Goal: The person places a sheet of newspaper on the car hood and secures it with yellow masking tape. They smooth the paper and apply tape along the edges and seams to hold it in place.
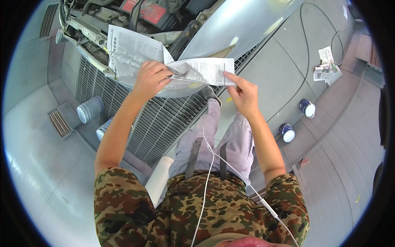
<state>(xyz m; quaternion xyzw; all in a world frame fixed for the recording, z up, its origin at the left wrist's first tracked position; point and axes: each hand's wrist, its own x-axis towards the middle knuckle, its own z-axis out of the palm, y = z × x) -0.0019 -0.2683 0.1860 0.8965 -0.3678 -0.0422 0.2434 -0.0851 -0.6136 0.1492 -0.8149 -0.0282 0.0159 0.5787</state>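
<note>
Both my hands are at a sheet of newspaper (pixel 138 51) spread at the front corner of a car with its engine bay exposed. My left hand (pixel 151 79) pinches the creased middle of the sheet, fingers bent together. At the right end, my right hand (pixel 243 91) grips the folded edge between thumb and fingers. The paper's left part hangs over the car's front frame; its folded right part stretches below the silver fender (pixel 230 24). Part of a rounded pale surface shows under the paper.
A floor grating (pixel 164 119) lies below the car. Two paint cans (pixel 286 132) stand at the right, and buckets (pixel 90 109) at the left. Crumpled newspaper (pixel 328 70) lies near a dark hose (pixel 305 49) on the floor. A white cable (pixel 209 164) hangs before my body.
</note>
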